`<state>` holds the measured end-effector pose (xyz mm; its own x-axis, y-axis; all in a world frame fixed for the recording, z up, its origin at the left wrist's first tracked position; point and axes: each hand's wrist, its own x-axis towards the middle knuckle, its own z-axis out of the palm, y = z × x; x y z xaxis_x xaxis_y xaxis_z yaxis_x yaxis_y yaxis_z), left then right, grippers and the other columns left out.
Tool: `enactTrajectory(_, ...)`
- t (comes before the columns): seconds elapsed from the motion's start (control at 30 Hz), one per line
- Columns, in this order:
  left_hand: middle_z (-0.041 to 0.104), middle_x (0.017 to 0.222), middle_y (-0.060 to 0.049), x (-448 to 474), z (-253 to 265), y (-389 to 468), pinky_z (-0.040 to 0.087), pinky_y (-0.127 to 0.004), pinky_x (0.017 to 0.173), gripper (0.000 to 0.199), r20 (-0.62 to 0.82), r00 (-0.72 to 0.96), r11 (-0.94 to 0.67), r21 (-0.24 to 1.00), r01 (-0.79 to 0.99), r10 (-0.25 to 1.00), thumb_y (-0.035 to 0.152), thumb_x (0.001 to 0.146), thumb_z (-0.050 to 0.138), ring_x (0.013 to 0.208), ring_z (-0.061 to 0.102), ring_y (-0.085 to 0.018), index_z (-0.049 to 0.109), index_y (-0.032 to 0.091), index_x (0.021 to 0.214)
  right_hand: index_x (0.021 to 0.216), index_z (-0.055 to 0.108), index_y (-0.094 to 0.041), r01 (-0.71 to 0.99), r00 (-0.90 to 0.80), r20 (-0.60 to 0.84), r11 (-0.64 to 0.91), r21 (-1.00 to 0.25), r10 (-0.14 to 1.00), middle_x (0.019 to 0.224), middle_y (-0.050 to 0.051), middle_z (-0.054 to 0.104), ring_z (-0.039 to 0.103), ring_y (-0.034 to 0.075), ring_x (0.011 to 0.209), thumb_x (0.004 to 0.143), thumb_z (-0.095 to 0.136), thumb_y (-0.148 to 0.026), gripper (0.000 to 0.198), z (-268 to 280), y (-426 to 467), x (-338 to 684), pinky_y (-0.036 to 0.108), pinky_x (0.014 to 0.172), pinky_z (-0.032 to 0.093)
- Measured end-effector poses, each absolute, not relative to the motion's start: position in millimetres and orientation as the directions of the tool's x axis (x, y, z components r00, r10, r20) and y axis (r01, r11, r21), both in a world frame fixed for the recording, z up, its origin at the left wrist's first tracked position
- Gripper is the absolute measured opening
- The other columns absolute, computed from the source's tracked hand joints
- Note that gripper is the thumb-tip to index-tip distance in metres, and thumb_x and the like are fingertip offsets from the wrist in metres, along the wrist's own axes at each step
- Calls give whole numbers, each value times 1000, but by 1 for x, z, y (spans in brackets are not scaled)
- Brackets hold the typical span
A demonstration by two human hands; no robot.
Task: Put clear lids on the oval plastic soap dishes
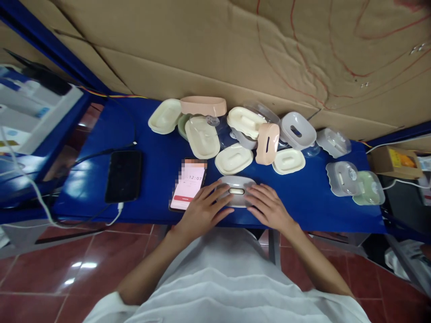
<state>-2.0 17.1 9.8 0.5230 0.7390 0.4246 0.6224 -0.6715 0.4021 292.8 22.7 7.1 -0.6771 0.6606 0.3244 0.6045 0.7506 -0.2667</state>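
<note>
A pale grey plastic oval cover (237, 202) with an open slot lies at the front of the blue table, and a cream raised bar shows through the slot. My left hand (208, 204) rests on its left end, fingers stretched and spread. On the right end lie the outstretched fingers of my right hand (268, 205). What lies beneath the cover is hidden. Just behind it is a cream oval tray (234, 159) with a raised bar. A peach slotted cover (268, 144) stands on its side nearby. A lit phone (188, 184) lies beside my left hand.
More cream trays (202, 138), a peach cover (203, 106) and a grey slotted cover (298, 130) crowd the back edge. Grey (342, 178) and green (369, 187) dishes with clear lids sit right. A dark tablet (124, 176) with cables lies left. Cardboard (188, 45) walls the back.
</note>
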Motion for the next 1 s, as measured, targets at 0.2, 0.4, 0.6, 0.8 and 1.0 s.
enactTrajectory(0.2, 76, 133, -14, -15, 54, 66, 58, -47, 104, 31, 434, 475, -619, 299, 726, 766, 27, 110, 58, 122, 73, -30, 70, 19, 138, 154, 58, -28, 817, -363, 461, 515, -262, 810, 159, 12, 62, 55, 33, 151, 110, 55, -39, 46, 39, 84, 298, 58, 126, 43)
enactTrajectory(0.4, 67, 146, -16, 2, 48, 44, 58, -51, 108, 35, 294, 626, -691, 350, 633, 722, 39, 104, 70, 135, 65, -35, 68, 20, 133, 158, 53, -17, 872, -233, 374, 363, -329, 898, 158, 18, 61, 57, 37, 147, 105, 57, -55, 65, 76, 218, 297, 62, 122, 43)
enactTrajectory(0.6, 56, 159, -19, 7, 4, 6, 55, -56, 119, 29, 334, 555, -644, 479, 596, 762, 20, 103, 69, 156, 49, -36, 66, 20, 132, 127, 75, -21, 894, -196, 340, 310, -324, 920, 123, 10, 80, 73, 31, 115, 108, 54, -51, 41, 84, 264, 281, 51, 104, 55)
enactTrajectory(0.8, 37, 172, -21, 5, -7, -2, 55, -61, 119, 35, 400, 425, -583, 586, 562, 812, 17, 100, 74, 160, 43, -38, 63, 22, 133, 123, 74, -24, 875, -344, 847, 467, 132, 406, 103, 6, 78, 69, 23, 98, 107, 63, -32, 21, 82, 147, 278, 44, 93, 51)
enactTrajectory(1.0, 46, 166, -19, 10, -9, -12, 50, -56, 125, 70, 194, 309, -332, 802, 497, 931, 23, 100, 76, 157, 49, -32, 39, 28, 160, 138, 70, -34, 739, -541, 622, 673, 28, 567, 98, 0, 77, 73, 18, 97, 100, 73, -17, 41, 32, 11, 269, 40, 102, 53)
